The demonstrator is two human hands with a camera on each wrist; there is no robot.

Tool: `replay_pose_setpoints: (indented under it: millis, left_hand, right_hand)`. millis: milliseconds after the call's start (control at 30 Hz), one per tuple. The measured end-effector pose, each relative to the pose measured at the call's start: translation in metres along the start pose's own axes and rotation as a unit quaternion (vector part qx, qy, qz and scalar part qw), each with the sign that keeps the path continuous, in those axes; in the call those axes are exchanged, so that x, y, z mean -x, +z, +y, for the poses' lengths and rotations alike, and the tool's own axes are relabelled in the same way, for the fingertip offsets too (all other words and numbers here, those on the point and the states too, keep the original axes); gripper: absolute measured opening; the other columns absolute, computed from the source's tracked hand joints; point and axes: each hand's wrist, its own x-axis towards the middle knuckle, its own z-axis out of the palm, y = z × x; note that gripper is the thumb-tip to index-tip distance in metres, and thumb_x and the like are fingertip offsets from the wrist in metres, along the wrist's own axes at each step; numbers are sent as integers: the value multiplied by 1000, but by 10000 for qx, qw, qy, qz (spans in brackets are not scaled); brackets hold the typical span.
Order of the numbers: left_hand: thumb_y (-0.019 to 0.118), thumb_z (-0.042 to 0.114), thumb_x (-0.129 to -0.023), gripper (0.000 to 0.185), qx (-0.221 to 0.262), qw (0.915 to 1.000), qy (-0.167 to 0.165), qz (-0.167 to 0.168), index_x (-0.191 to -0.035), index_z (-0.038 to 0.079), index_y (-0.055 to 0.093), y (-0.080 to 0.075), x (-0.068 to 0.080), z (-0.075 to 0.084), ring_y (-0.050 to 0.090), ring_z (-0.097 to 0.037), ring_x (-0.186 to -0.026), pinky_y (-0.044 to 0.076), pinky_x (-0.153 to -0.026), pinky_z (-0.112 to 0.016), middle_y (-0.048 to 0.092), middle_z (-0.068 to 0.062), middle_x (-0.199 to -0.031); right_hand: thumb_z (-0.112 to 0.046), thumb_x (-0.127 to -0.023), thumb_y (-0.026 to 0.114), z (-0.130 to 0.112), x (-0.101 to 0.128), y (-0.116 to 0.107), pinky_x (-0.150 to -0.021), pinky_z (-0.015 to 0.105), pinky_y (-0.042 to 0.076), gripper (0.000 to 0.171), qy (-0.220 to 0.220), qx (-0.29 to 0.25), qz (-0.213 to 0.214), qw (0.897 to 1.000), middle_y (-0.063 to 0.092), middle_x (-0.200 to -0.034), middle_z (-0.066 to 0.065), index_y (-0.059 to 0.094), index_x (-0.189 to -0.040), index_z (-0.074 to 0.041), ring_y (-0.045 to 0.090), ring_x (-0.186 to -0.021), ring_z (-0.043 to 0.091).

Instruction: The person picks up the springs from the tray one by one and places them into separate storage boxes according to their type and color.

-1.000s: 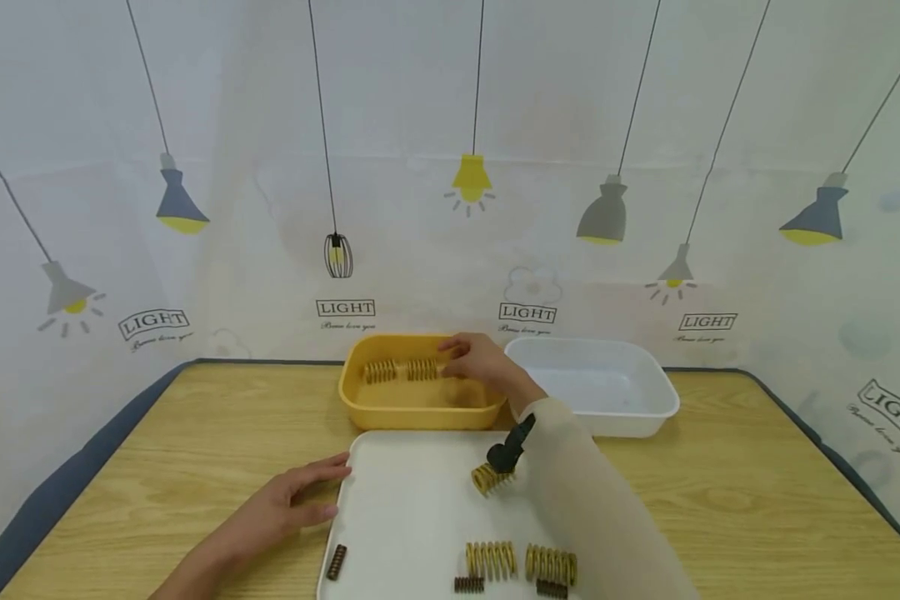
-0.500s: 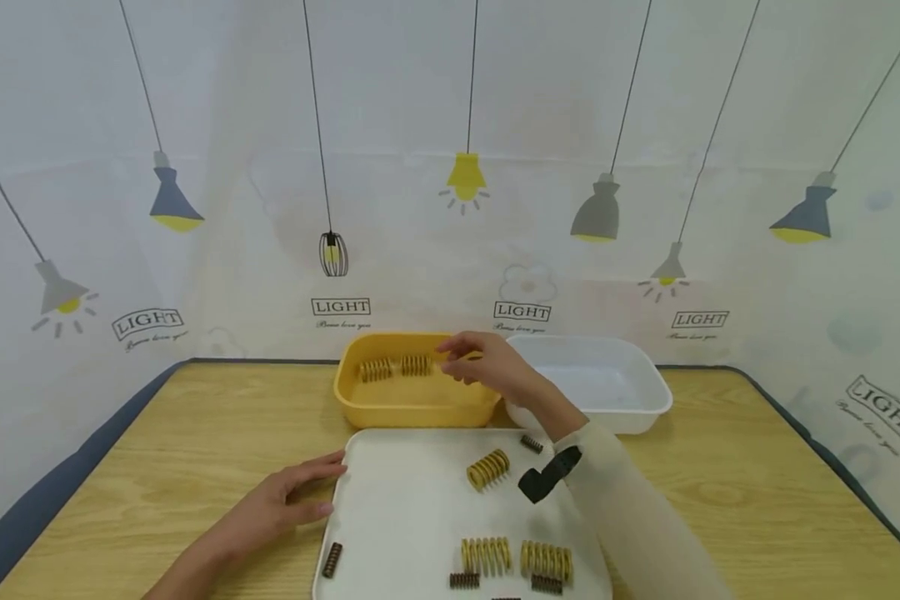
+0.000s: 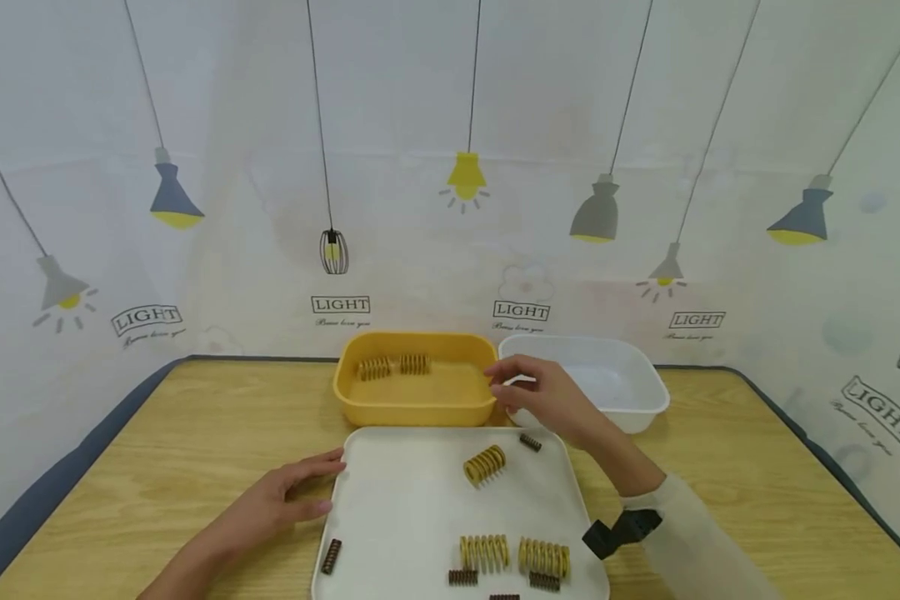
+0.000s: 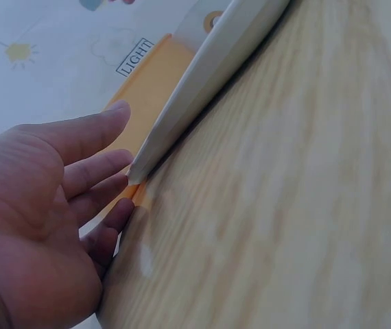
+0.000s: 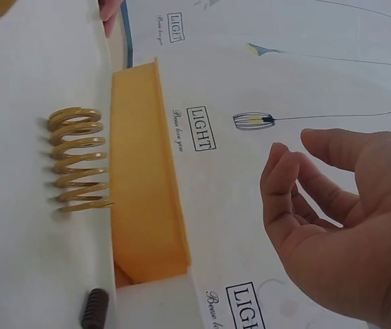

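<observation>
Big wooden table [image 3: 195,442] against a wall sheet printed with hanging lamps, and in the middle of it sits a white tray [image 3: 412,500]. Behind the tray there's a yellow tub [image 3: 416,408] on the left and a white tub [image 3: 637,400] just beside it on the right. The left hand [image 3: 288,500] lies flat on the table, fingers straight and touching the tray's left edge, holding nothing. The right hand [image 3: 543,396] hangs in the air over the gap between the two tubs, fingers loosely bent, nothing in it either. Two yellow springs [image 3: 393,366] lie at the back of the yellow tub. On the tray, one yellow spring [image 3: 484,465] lies on its own near the middle, two more [image 3: 513,556] side by side at the near edge, plus a few small dark springs [image 3: 530,442] scattered around.
</observation>
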Motion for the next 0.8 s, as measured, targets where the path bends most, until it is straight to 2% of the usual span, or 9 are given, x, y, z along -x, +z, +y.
replay_pose_setpoints:
  millis: [100,233,333,467,600,667,700,800]
  left_hand:
    - [67,27,-89,48,-39,10000,22,5,-134,14,56,0,0,1,18,-31,-141,19,-97,-8,36,-4,-151]
    - [67,28,-89,48,-96,9999,-49,20,-134,14,56,0,0,4,19,-31,-141,20,-108,-28,37,-4,-150]
    - [67,28,-90,48,-162,9999,-36,11,-134,13,56,-1,1,4,19,-33,-140,19,-109,-35,37,-5,-150]
    - [67,30,-89,48,-251,9996,-115,39,-134,15,56,-3,3,4,19,-30,-141,21,-105,-20,37,-3,-150]
    - [67,29,-89,47,-206,9996,-155,83,-133,16,57,-5,6,5,19,-30,-141,19,-101,-13,36,-3,-151]
    - [67,27,-89,47,-165,9998,-113,65,-133,14,57,-4,6,5,18,-31,-141,19,-101,-13,36,-4,-151]
    - [67,27,-90,47,-158,9999,-58,32,-133,13,56,-3,5,5,18,-33,-141,19,-104,-16,36,-6,-151]
    - [66,27,-90,47,-132,9999,-10,-21,-134,14,56,1,3,5,17,-33,-141,18,-103,-15,35,-5,-151]
  right_hand:
    - [-21,-94,63,12,16,-6,-73,35,53,31,164,-28,161,9997,61,-102,18,61,-119,-4,60,-80,26]
    - [-30,-93,64,24,30,-13,-78,44,52,37,543,-99,402,9977,60,-103,22,60,-123,-8,59,-87,36]
    - [-33,-93,63,31,40,-16,-81,45,51,41,876,-196,491,9947,59,-105,24,58,-126,-8,57,-92,42]
    - [-32,-94,63,39,51,-16,-79,39,52,42,1110,-198,621,9917,60,-109,22,58,-125,-4,59,-92,35]
    - [-27,-94,63,47,57,-13,-76,37,53,39,1052,-94,767,9914,61,-111,20,59,-123,0,62,-89,25]
    - [-24,-94,63,51,59,-12,-74,37,53,38,1008,1,801,9917,62,-109,19,59,-122,1,62,-88,24]
    - [-23,-95,62,53,60,-12,-73,37,53,37,970,62,818,9919,63,-109,19,60,-122,1,62,-88,24]
    - [-20,-94,63,60,64,-13,-70,35,53,34,928,195,877,9916,65,-106,17,61,-120,1,63,-88,25]
